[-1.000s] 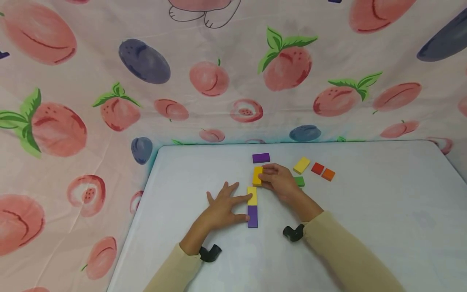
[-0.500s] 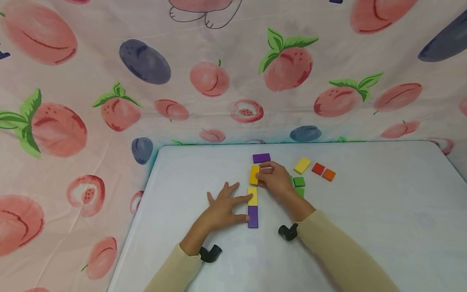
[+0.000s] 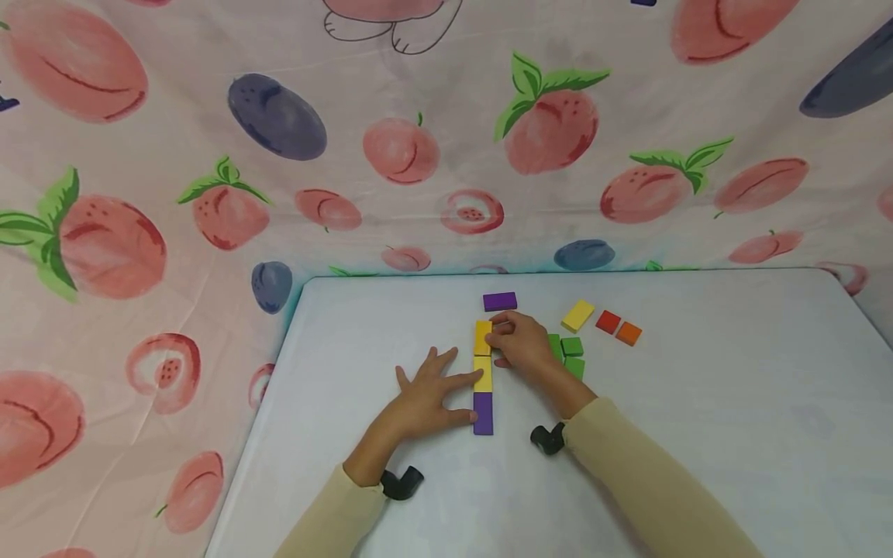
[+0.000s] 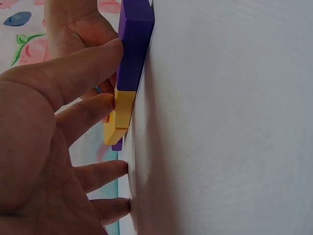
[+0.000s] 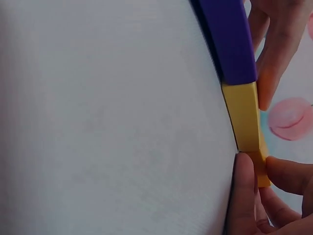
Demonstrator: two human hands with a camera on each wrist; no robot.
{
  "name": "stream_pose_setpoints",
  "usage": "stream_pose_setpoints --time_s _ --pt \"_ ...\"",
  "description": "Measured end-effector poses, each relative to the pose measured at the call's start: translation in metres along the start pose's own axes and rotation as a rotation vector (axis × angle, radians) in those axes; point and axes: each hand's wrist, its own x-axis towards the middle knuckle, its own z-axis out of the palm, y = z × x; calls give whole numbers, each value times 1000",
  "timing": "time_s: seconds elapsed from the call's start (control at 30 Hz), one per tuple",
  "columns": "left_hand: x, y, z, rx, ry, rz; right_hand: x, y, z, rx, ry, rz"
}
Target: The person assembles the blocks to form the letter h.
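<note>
"Checking our row: where does the far yellow block (image 3: pixel 483 338) lie from our right hand (image 3: pixel 525 341)?"

"Just to its left, at the fingertips. Our right hand pinches it between thumb and fingers from the right side, so of our 2 hands that is the nearer."

"And its long axis?"

"It points straight away from us, in line with the near yellow block (image 3: pixel 484 384) and the near purple block (image 3: pixel 484 415), which sit end to end on the table (image 3: pixel 698 434). The 2 yellow ends meet or nearly meet; we cannot tell whether a thin gap parts them."

"What of our left hand (image 3: pixel 420 399)?"

"Spread wide, gripping nothing. Its index finger touches the left side of the near yellow block and its thumb the near purple block."

"Then what matters most to us?"

"We judge it is keeping those 3 long axes in 1 line; pressure from the right alone could skew the far end. Just beyond, apart from the row, the other purple block (image 3: pixel 500 301) lies crosswise."
</note>
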Motion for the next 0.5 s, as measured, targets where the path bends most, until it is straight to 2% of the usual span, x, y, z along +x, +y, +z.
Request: stream_pose_setpoints --time_s 0.5 --pt "-1 1 0 0 9 9 0 0 -1 -67 -55 -27"
